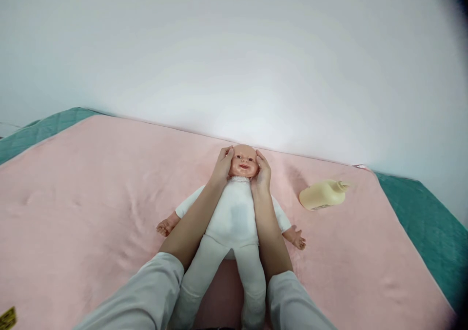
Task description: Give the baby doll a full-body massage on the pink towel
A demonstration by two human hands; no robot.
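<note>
A baby doll [237,208] with a white cloth body lies on its back on the pink blanket [91,188], head toward the wall. My left hand [221,168] cups the left side of its head as I see it. Against the opposite side, my right hand [262,173] is wrapped with fingers together. Both palms touch the head around the ears, and the doll's ears are hidden under them. My forearms run along its torso and cover part of its arms. The doll's legs point toward me, slightly apart.
To the right, a pale yellow pump bottle [321,195] lies on its side. Green quilted fabric [420,218] shows past the blanket's edges. A white wall [234,57] rises behind. A yellow-and-black label [8,318] is at the lower left corner.
</note>
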